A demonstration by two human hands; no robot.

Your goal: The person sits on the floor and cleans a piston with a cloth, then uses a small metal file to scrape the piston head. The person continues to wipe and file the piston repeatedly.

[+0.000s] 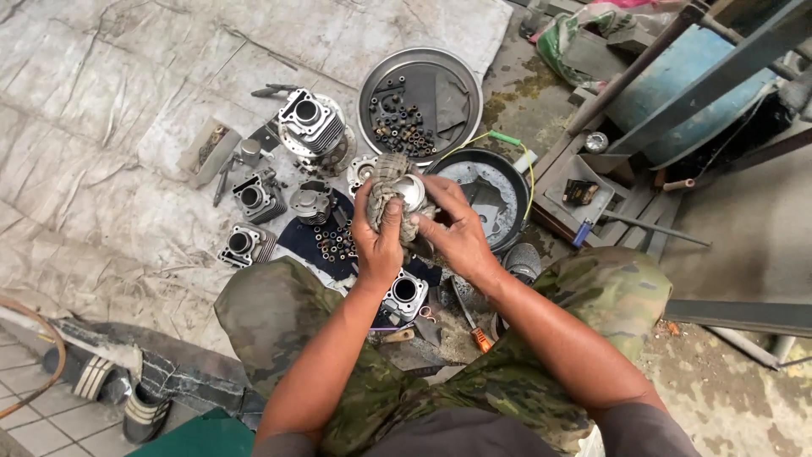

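Head view, person crouched over a tarp (pixel 127 85), knees in camo trousers at lower centre.

Left hand (pixel 378 241): closed around a rag (pixel 387 182), fingers curled, gripping the cloth at frame centre. Rag wrapped partway round a shiny metal piston (pixel 412 191); its round face showed just right of the cloth.

Right hand (pixel 452 233): fingers bent round the piston from the right side, thumb toward the rag. Both hands pressed close together, touching the same part. Piston held in the air above the parts on the ground, centre of frame.

Around the hands:
- Cyl. block (pixel 404 292) directly below left wrist, bore facing up.
- Dark cloth (pixel 313 241) w/ small nuts on it, left of left hand.
- Three more cyl. blocks left of centre: (pixel 311 118) upper, finned; (pixel 256 197) mid; (pixel 241 244) lower.
- Round metal tray (pixel 381 72) upper centre, holding many small bolts and a dark sheet.
- Black pan (pixel 507 182) right of hands, partly behind right hand; grey flat piece inside.
- Screwdriver, orange handle (pixel 480 340), below right forearm.
- Blue drum (pixel 685 76) upper right behind steel bars.
- Sandals (pixel 118 389) lower left, on tiled floor edge.
- Green box corner (pixel 203 436) at bottom edge.

Could not tell whether the rag covered the piston's far side.
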